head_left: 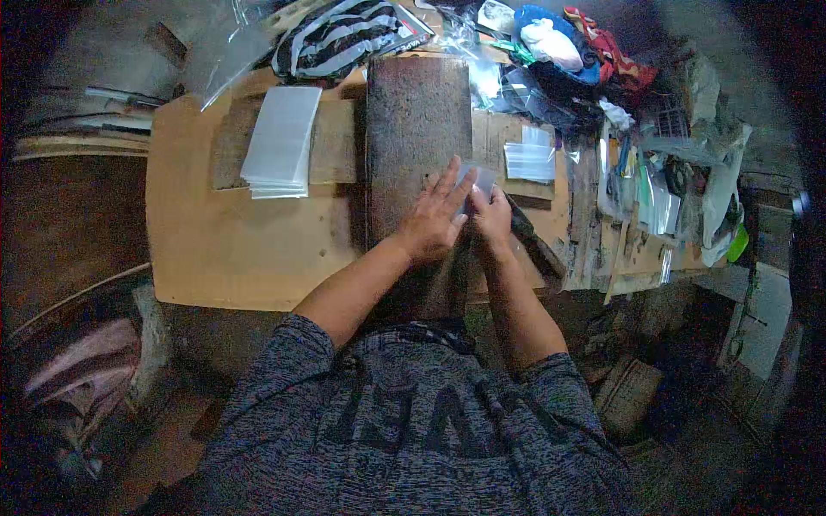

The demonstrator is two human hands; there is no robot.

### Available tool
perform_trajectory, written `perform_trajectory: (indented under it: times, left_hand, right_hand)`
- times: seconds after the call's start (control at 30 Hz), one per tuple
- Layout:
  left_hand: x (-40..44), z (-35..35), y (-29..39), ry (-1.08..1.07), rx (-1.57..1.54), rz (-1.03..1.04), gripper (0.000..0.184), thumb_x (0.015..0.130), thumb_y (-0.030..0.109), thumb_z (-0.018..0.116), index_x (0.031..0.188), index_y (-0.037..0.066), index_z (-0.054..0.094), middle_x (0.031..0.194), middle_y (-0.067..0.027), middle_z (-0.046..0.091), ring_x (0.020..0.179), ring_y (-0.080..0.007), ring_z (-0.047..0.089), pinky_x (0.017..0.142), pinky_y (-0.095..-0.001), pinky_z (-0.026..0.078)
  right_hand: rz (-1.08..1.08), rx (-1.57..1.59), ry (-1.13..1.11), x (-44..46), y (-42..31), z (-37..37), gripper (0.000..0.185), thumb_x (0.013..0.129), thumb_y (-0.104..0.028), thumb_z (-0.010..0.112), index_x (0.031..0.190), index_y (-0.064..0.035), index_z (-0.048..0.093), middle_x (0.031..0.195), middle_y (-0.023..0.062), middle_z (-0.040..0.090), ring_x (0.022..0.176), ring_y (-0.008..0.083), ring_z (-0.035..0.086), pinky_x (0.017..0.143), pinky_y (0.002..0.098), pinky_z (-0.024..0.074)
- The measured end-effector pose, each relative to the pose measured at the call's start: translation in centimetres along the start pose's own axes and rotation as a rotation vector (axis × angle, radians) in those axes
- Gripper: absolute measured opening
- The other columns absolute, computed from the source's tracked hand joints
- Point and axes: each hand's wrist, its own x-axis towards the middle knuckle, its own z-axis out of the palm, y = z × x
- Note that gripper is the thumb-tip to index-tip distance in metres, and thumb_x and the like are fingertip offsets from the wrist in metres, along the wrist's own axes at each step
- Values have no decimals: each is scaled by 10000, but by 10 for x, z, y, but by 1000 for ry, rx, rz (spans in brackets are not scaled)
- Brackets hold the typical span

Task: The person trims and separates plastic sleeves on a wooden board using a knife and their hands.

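Note:
My left hand (436, 217) lies over the right side of a dark wooden board (418, 112), its fingers spread and pointing forward. Just right of it, my right hand (491, 217) pinches a small translucent plastic piece (483, 179) at the board's edge. The left fingers reach over that piece's left side. A stack of whitish translucent sheets (282, 142) rests to the left of the board. To the right, a smaller pile of clear plastic pieces (530, 162) sits on a wooden block.
Striped black-and-grey bag (344, 36) at the back. White, blue and red bags and cloths (551, 43) are heaped at the back right. Tools and plastic strips (658, 202) crowd the table's right side. The light wooden tabletop (215, 249) extends left.

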Motion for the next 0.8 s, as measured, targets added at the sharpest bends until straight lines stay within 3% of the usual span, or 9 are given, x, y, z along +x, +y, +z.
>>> perform_trajectory:
  times: [0.07, 0.2, 0.27, 0.4, 0.5, 0.57, 0.6, 0.67, 0.8]
  left_hand:
    - [-2, 1, -4, 119, -219, 3, 726, 823, 156, 578, 1449, 83, 218, 1492, -230, 148, 1365, -381, 222, 1095, -506, 227]
    - [-21, -16, 7, 224, -135, 43, 661, 827, 167, 586, 1415, 61, 302, 1452, -260, 242, 1339, -395, 277, 1085, -458, 270]
    - [-31, -24, 16, 251, -332, -179, 569, 863, 198, 574, 1366, 22, 374, 1398, -269, 341, 1308, -373, 347, 1058, -415, 321]
    - [-48, -28, 23, 159, -587, -353, 546, 901, 243, 551, 1352, -9, 376, 1352, -264, 401, 1243, -342, 441, 1006, -399, 376]
    - [-57, -13, 18, 184, -760, -413, 554, 910, 268, 556, 1353, -12, 375, 1301, -215, 459, 1103, -288, 549, 947, -377, 423]
    - [-61, -8, 19, 139, -1027, -495, 408, 908, 138, 569, 1278, -1, 466, 1201, -94, 534, 981, -156, 578, 868, -290, 459]
    - [-61, -14, 25, 139, -1026, -494, 408, 908, 138, 569, 1278, -1, 466, 1201, -94, 534, 981, -156, 578, 868, -290, 459]
    - [-61, -25, 38, 59, -1320, -656, 266, 902, 145, 588, 1129, 8, 571, 1032, -55, 616, 884, -126, 588, 792, -261, 473]
    - [-75, -16, 23, 145, -1156, -713, 139, 897, 113, 586, 961, -7, 614, 868, -18, 633, 761, -80, 560, 681, -231, 467]
  right_hand:
    - [-24, -227, 0, 5, 6, -8, 233, 870, -194, 614, 982, 9, 596, 876, 65, 651, 771, 134, 588, 712, 287, 474]
    - [-34, -68, -19, -5, -12, -14, 222, 860, -180, 635, 971, 10, 604, 883, 60, 658, 786, 126, 593, 715, 280, 475]
    - [-53, -71, -75, -7, -9, -23, 228, 856, -166, 643, 991, 13, 597, 893, 57, 658, 793, 122, 595, 726, 276, 477]
    - [-51, 1, -142, -31, -27, -27, 221, 861, -149, 634, 1011, 8, 594, 913, 56, 654, 804, 123, 592, 743, 279, 478]
    - [16, 20, -202, -47, -16, -30, 223, 864, -131, 631, 1036, 4, 588, 939, 50, 647, 831, 127, 591, 758, 278, 478]
    - [37, 100, -241, -67, -23, -17, 234, 859, -124, 638, 1050, 0, 584, 969, 46, 644, 865, 127, 594, 762, 282, 480]
    - [-38, 12, -314, -73, -35, -13, 172, 893, -128, 611, 1034, -34, 580, 912, 19, 618, 768, 81, 560, 670, 238, 462]
    - [50, 96, -322, -84, -36, -3, 175, 892, -118, 609, 1042, -33, 580, 914, 20, 619, 771, 81, 561, 675, 237, 464]
    - [241, 249, -337, -101, -43, 5, 183, 876, -136, 633, 1023, -42, 580, 911, 14, 619, 770, 81, 564, 679, 232, 467]
